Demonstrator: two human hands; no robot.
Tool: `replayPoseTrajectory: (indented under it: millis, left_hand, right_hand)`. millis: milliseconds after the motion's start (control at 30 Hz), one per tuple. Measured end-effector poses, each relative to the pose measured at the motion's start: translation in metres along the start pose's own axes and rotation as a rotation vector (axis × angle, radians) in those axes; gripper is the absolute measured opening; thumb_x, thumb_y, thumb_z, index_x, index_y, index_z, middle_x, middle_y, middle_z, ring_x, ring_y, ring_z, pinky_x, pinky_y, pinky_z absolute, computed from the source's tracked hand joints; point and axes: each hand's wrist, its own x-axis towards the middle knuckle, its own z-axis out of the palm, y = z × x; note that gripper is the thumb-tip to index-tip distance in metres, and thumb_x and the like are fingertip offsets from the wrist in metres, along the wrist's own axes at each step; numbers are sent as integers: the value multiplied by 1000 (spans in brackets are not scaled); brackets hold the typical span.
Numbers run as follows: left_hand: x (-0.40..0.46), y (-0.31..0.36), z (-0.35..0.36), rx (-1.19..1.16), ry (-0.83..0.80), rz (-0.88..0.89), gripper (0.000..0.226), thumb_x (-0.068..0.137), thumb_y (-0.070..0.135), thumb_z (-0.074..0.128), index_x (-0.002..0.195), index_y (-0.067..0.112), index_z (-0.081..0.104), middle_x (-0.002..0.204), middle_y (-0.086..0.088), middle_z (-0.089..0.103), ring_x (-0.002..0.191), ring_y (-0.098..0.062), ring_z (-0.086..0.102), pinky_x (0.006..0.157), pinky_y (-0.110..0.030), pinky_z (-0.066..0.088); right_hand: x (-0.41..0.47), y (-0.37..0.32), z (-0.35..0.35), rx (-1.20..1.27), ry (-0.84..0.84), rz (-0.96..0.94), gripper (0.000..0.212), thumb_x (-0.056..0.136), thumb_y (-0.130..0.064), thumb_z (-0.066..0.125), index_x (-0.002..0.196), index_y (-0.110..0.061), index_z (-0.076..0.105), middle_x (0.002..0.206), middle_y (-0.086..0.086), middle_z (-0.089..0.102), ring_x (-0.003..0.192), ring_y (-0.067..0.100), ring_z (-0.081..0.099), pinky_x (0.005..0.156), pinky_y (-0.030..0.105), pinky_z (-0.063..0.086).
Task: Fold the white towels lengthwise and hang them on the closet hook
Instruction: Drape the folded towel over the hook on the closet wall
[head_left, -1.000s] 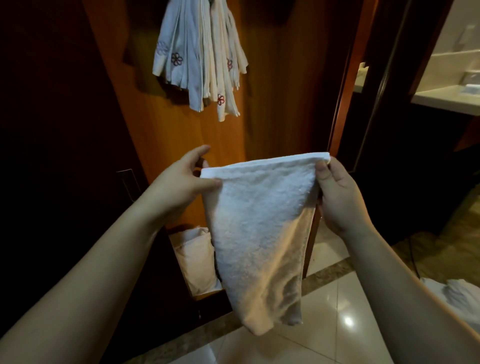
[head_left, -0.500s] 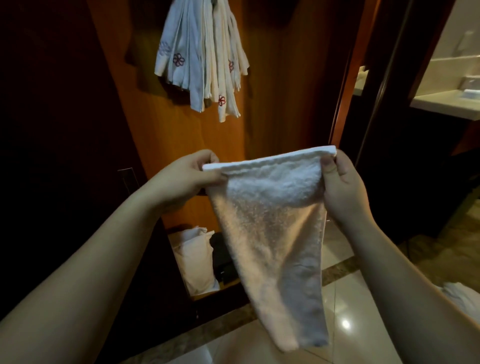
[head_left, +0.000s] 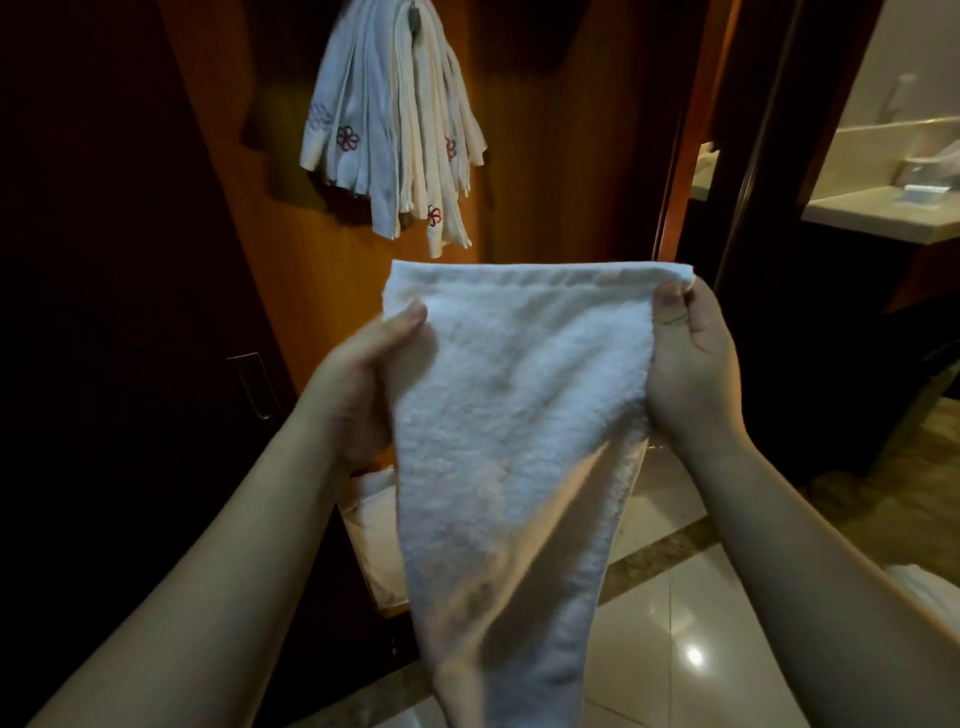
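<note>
A white terry towel (head_left: 514, 415) hangs in front of me, its top hem stretched level and its lower part narrowing to a point near the floor. My left hand (head_left: 358, 379) grips the towel's left side just below the hem, thumb on the front. At the top right corner my right hand (head_left: 685, 358) pinches the towel. Above, several folded white towels (head_left: 395, 130) with small red flower marks hang from a hook on the orange wooden closet panel (head_left: 545, 156); the hook itself is mostly hidden.
A dark closet door with a metal handle (head_left: 254, 384) stands at the left. Pale linen (head_left: 374, 525) lies low in the closet behind the towel. Glossy floor tiles (head_left: 675, 623) spread at the lower right, with a white towel heap (head_left: 930, 587) at the edge. A bathroom counter (head_left: 883, 208) shows far right.
Both hands have raised the towel slightly closer to the hanging towels. My left hand slid down from the top corner onto the towel's left side, and the towel hangs broader.
</note>
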Motion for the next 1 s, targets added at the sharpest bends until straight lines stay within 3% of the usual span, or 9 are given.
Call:
replayPoseTrajectory:
  millis: [67,233,367,467,567,667,767,900,1000]
  left_hand:
    - [-1,-7,-2,67,3,-93,29,76,37,73,96,17,81,109,-12,75,97,-28,74,72,-35,61]
    - [1,-5,-12,12,34,13,32,81,29,69,108,12,73,110,-13,75,100,-28,73,73,-32,60]
    - [0,-16,-15,4,8,-73,30,82,28,70,107,14,75,117,-17,72,106,-34,70,81,-42,60]
    - [-1,-25,-17,-14,-12,-120,31,82,23,66,109,11,75,114,-18,72,102,-33,71,80,-41,60]
    - [-3,-32,-21,-6,-46,-143,24,81,20,65,98,13,80,106,-14,75,96,-28,74,73,-34,60]
    - [0,-39,-29,-43,-96,-181,29,73,19,74,101,10,79,107,-16,74,97,-31,72,77,-37,60]
    - [1,-47,-37,-123,-243,-217,48,64,25,89,108,8,77,109,-15,74,101,-30,71,85,-41,58]
    - [-1,-61,-43,-253,-432,-273,29,88,22,70,116,12,73,116,-8,73,113,-25,67,96,-40,53]
    - [-3,-73,-49,-313,-519,-320,23,89,21,68,110,14,75,111,-5,74,109,-23,68,96,-39,53]
  right_hand:
    - [-2,0,1,-25,-28,-6,23,102,-58,40,91,-53,60,82,-23,64,71,-7,60,59,9,46]
    - [-3,2,-6,105,-146,143,27,92,-67,52,99,-47,68,93,-14,73,82,3,70,68,24,56]
    - [-4,12,-17,641,-568,671,80,58,-51,94,124,-11,69,130,18,66,119,35,65,90,48,58]
    - [-9,24,-24,726,-712,800,69,65,-34,94,122,-5,71,135,21,62,126,36,60,92,45,56]
    - [-12,36,-27,824,-715,808,48,87,-32,76,127,-7,68,139,20,59,131,35,56,96,43,54]
    - [-21,48,-23,915,-742,831,45,94,-33,66,131,-7,66,140,19,59,133,33,54,99,43,52]
    - [-32,58,-21,991,-794,896,49,92,-36,70,130,-6,66,137,18,62,130,32,56,100,43,51]
    - [-44,64,-16,1013,-824,942,51,83,-33,80,124,-4,70,129,19,66,123,33,62,97,45,53]
    - [-51,68,-12,1001,-825,957,51,74,-36,88,115,-7,76,120,16,72,116,31,67,92,43,56]
